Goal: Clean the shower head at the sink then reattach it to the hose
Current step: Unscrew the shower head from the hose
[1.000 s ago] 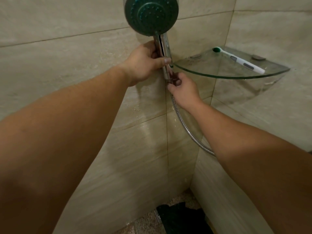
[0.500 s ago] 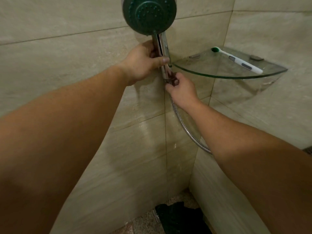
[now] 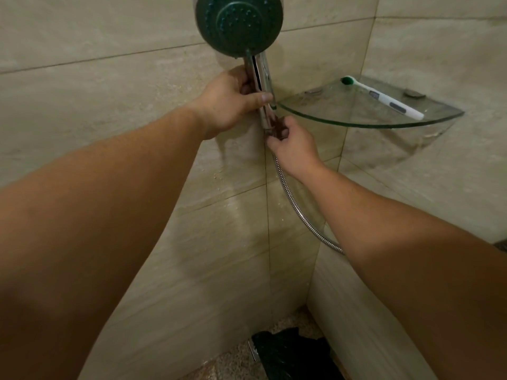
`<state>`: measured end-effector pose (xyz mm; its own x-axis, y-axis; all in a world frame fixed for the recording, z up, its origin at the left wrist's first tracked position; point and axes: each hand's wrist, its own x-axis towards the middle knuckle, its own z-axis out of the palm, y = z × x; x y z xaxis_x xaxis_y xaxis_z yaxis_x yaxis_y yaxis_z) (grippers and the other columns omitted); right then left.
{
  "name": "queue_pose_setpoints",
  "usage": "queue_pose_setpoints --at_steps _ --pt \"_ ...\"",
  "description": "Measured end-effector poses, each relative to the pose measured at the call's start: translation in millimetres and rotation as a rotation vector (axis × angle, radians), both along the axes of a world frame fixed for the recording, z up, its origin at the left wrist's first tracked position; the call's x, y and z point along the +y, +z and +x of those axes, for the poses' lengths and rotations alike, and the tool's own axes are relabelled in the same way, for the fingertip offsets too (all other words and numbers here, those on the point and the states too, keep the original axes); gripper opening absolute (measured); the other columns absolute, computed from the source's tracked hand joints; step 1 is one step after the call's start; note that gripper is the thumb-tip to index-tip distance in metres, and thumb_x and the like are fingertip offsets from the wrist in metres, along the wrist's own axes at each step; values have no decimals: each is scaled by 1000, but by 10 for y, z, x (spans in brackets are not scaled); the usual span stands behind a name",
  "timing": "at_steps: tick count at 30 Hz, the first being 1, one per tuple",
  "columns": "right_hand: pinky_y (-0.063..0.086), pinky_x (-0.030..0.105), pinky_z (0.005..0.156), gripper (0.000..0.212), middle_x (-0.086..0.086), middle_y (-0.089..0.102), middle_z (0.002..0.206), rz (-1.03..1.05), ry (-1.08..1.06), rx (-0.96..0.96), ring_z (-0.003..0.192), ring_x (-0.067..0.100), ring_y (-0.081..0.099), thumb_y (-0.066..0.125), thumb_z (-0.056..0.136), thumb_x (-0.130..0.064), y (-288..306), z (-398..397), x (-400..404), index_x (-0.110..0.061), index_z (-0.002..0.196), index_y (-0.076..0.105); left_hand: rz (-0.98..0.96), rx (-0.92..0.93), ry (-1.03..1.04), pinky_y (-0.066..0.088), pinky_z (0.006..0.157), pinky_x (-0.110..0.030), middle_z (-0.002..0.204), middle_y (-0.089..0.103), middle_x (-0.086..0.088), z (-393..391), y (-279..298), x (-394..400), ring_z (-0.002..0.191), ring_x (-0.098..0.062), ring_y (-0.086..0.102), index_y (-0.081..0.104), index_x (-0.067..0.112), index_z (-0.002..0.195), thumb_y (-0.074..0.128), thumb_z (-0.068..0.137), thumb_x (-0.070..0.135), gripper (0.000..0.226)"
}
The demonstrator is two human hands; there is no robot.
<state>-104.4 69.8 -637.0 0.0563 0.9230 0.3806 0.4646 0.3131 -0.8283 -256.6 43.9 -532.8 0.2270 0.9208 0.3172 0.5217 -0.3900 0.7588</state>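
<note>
The shower head (image 3: pixel 238 23) has a round dark green face and a chrome handle, and stands upright against the tiled wall at the top middle. My left hand (image 3: pixel 227 101) grips the chrome handle, thumb across its front. Just below, my right hand (image 3: pixel 293 145) pinches the hose nut at the foot of the handle. The ribbed metal hose (image 3: pixel 299 215) curves down and to the right from that hand, then goes behind my right forearm. The joint between handle and hose is hidden by my fingers.
A glass corner shelf (image 3: pixel 356 123) juts out right of the handle, with a white and green toothbrush (image 3: pixel 384 97) lying on it. Beige tiled walls meet in a corner. A black bag (image 3: pixel 290 352) lies on the speckled floor below.
Both hands stay on the handle and the hose nut. My right hand's fingers have shifted slightly around the nut. The view has barely moved.
</note>
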Motion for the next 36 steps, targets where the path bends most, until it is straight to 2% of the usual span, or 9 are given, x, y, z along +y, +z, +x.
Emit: queue_pose_setpoints --at_steps 3,6,9,13,16,19,23,29,36 --pt "40 23 70 19 -8 61 79 25 15 -22 77 15 58 61 90 -21 -34 -9 4 -15 107 64 4 -8 2 56 93 -16 124 71 3 2 -7 5 110 -1 69 56 8 139 68 99 14 42" --pt "36 23 66 13 -10 57 70 37 4 -68 74 16 55 58 92 -19 -35 -21 5 -14 102 66 4 -5 9 56 93 -16 124 71 4 1 -10 8 110 -1 69 56 9 139 69 99 15 42" --pt "36 23 68 14 -2 61 83 28 -20 -79 79 18 56 60 91 -19 -6 -28 1 -13 103 63 9 11 18 55 91 -14 123 71 5 6 -8 4 109 0 68 57 10 139 68 99 17 42" --pt "42 25 74 20 -1 67 97 -11 -13 -19 88 17 60 64 89 -20 11 -29 -3 -16 108 59 13 28 24 55 92 -16 123 71 5 6 -6 0 110 -2 68 57 11 139 68 99 19 42" --pt "38 23 70 18 -7 63 85 13 -8 -15 81 16 59 65 86 -22 -8 -27 2 -20 103 59 6 25 18 55 98 -22 123 71 5 0 -8 9 112 -4 69 57 11 138 69 99 19 42" --pt "37 22 68 16 -9 59 77 24 -10 -39 75 15 56 64 86 -21 -17 -18 0 -17 102 63 -1 25 16 56 95 -18 118 71 8 -1 -5 7 107 0 69 58 13 136 69 99 19 39" --pt "46 27 70 20 -6 65 79 18 -9 -36 76 18 60 63 86 -21 1 -3 3 -16 105 66 -12 20 16 56 96 -20 119 72 7 -4 2 3 109 -2 69 59 13 136 69 99 20 39" --pt "39 24 64 15 -13 53 60 23 -12 -51 63 11 52 64 86 -19 8 33 -12 -15 100 66 -12 33 20 55 85 -11 114 71 10 7 9 -15 97 8 69 58 12 136 68 99 19 39" --pt "37 22 57 11 -12 54 57 6 0 -11 56 3 49 63 83 -17 34 9 -43 -24 91 64 -15 27 2 55 104 -31 121 73 4 -19 4 -1 110 -5 70 59 12 136 69 98 20 40"
